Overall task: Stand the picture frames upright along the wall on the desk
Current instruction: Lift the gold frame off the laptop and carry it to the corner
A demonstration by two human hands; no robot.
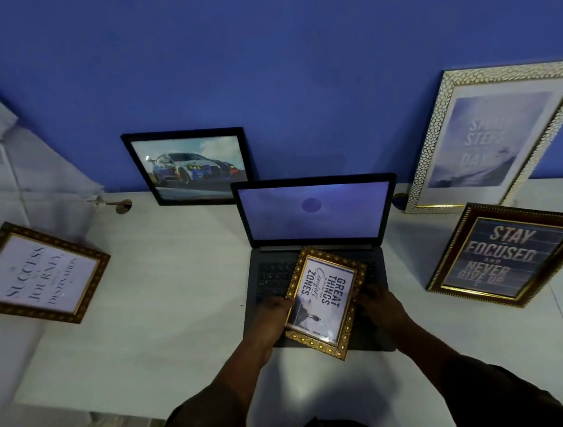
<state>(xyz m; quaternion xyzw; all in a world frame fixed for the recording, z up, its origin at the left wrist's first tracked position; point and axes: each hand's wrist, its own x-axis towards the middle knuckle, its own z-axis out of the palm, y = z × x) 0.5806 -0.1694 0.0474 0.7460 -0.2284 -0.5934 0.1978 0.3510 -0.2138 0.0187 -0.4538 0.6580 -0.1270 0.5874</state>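
Blue wall point(292, 57) behind white tabletop point(179, 309). Our left hand point(272, 312) and right hand point(379, 302) grip the small ornate gold picture frame point(326, 302) by its sides, over the open grey laptop point(317, 244); black-framed car picture point(191, 168) leans upright on the wall.

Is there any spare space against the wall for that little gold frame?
Yes: the wall behind the laptop, between the car picture and the white frame, looks bare. Desk left of the laptop is open too. The right end is crowded.
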